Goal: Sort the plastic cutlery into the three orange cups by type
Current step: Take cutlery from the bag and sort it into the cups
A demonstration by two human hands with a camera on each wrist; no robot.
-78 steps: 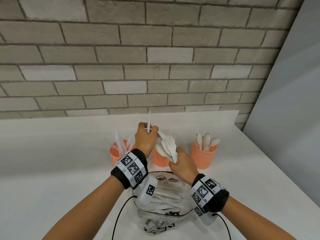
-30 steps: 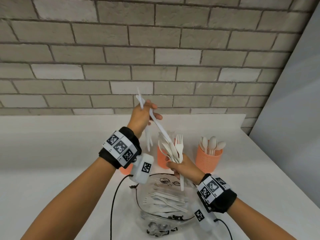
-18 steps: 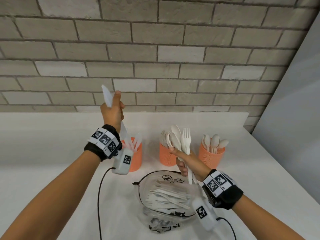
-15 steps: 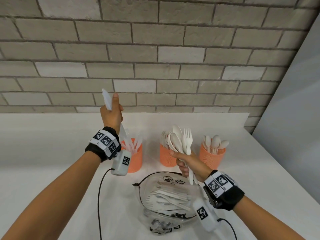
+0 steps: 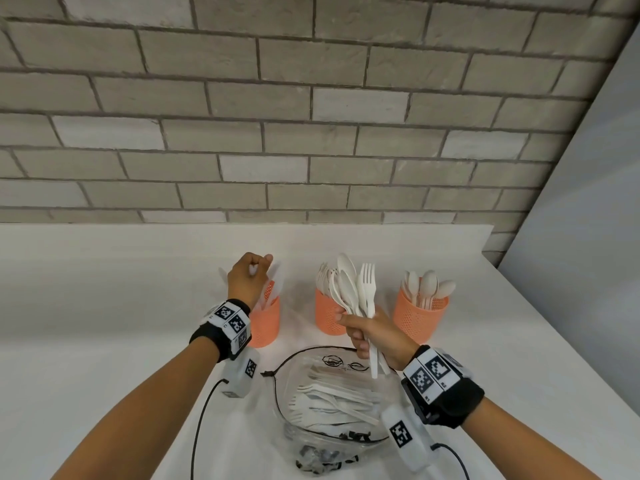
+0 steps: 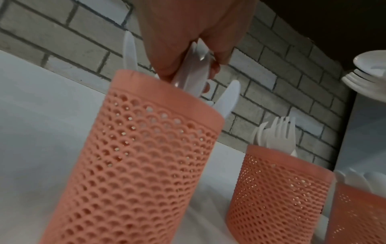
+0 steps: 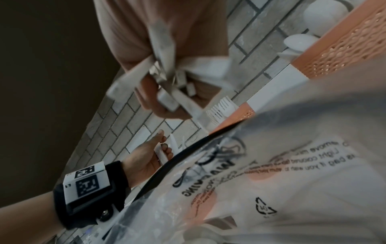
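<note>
Plastic cutlery is in four places: a mixed bundle (image 5: 356,292) of spoons and forks in the right hand (image 5: 372,336), knives in the left cup (image 5: 265,322), forks in the middle cup (image 5: 327,317), spoons in the right cup (image 5: 417,318), and loose pieces in the clear bag (image 5: 332,400) at the near edge of the counter (image 5: 104,306). The three cups stand in a row toward the back edge.

Left hand (image 5: 247,280): fingers curled round a white knife (image 6: 193,71), blade end up, lowering it into the left cup; the handle is already inside the rim. Right hand: fingers clenched round the bundle's handles, heads fanned upward in front of the middle cup.

Handling, as a judgement:
- Each piece is very light and thin. It is stiff along its length but will likely flex or snap if bent.
- The surface looks smooth, so pieces in a bundle may slide against one another.
- Fork tines can catch on neighbouring pieces.
- Take hold at the handle, near mid-length, with a pinch.
- Draw one piece from the bundle by its head end and insert it handle first.
- The cups are light and perforated; a sideways knock could tip one.
</note>
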